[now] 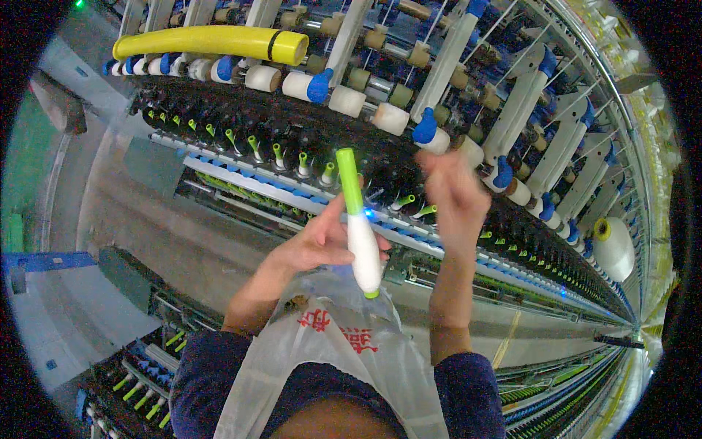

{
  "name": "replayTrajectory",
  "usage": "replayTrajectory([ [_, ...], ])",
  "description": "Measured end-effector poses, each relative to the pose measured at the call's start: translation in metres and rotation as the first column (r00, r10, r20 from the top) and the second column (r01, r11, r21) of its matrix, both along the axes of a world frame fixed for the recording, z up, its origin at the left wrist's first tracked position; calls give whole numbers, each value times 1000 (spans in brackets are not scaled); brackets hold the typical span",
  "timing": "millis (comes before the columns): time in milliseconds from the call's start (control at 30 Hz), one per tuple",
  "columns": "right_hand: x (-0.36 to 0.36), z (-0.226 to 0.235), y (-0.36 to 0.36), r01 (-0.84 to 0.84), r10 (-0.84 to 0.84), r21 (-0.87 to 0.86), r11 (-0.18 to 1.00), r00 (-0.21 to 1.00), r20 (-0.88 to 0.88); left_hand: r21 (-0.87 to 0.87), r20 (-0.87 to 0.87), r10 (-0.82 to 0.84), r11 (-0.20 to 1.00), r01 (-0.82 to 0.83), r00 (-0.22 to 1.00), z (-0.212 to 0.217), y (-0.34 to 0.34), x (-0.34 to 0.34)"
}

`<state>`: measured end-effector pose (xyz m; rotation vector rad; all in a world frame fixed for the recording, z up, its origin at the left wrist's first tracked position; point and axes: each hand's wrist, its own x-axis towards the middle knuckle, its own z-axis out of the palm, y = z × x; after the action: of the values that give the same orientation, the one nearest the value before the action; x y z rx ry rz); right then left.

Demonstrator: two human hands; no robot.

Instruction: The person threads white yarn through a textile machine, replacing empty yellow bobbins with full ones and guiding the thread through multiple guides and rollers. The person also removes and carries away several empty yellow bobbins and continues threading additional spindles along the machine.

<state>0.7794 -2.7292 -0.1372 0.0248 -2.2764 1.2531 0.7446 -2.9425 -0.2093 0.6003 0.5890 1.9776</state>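
Note:
My left hand (325, 238) is closed around a bobbin (363, 249), a green tube with white yarn wound on its lower half. It stands nearly upright in front of my chest, green end up. My right hand (457, 186) is raised at the spinning frame, close to the white rollers (391, 118) and a blue-tipped arm (424, 128). Motion smears its fingers, so what they hold, if anything, cannot be made out. Below the rollers runs a row of spindles with green tubes (278, 155), and a small blue light (369, 214) glows beside the bobbin.
A yellow tube (212, 44) lies across the roller arms at the upper left. A large white yarn cone (614, 249) hangs at the right. A clear plastic apron (344, 322) covers my front. Behind me is another machine (150, 373) with green tubes.

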Motion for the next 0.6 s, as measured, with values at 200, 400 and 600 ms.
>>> replayTrajectory([
  [200,40,-54,-28,-230,281,-220,948,929,240,-144,-88,-6,990,-6,996,-4,0,2],
  [400,26,-63,-25,42,-58,-69,997,966,-251,-515,-514,-75,824,-238,854,-17,16,12],
  [600,41,-121,39,-27,-39,-951,307,998,-41,-560,-673,-736,441,-701,75,-49,-5,8],
])
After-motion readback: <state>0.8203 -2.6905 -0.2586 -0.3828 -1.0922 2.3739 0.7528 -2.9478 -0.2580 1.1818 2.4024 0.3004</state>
